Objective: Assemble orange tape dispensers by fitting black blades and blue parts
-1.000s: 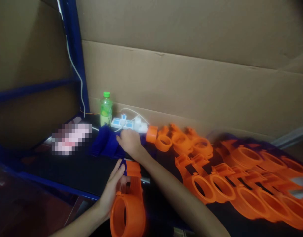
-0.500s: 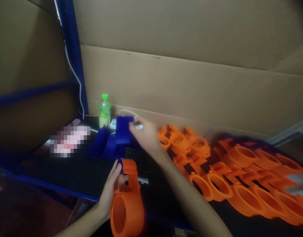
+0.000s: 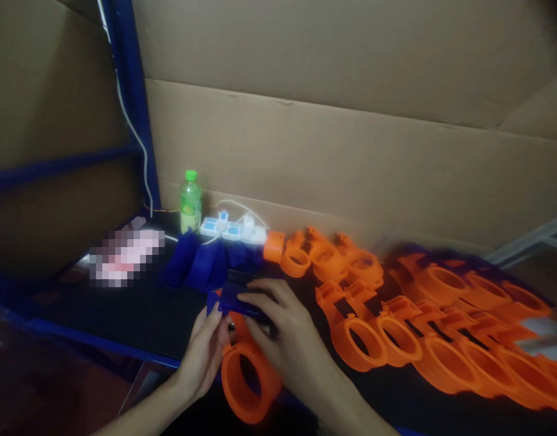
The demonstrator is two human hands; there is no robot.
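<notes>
My left hand [image 3: 204, 351] grips an orange plastic ring part [image 3: 249, 378] by its stem, near the front edge of the black bench. My right hand [image 3: 278, 330] holds a flat blue plastic piece [image 3: 237, 300] and presses it down onto the top of that orange part, fingers closed over it. A pile of more blue pieces [image 3: 206, 266] lies just behind the hands.
Several orange ring parts [image 3: 396, 327] cover the bench to the right. A green-capped bottle [image 3: 190, 203] and a white power strip [image 3: 233, 230] stand at the back by the cardboard wall [image 3: 351, 151]. A blue rack post [image 3: 133, 103] rises at left.
My right hand lifted a blue piece from the pile and brought it back and down onto the orange part held in my left hand. The orange part tilted.
</notes>
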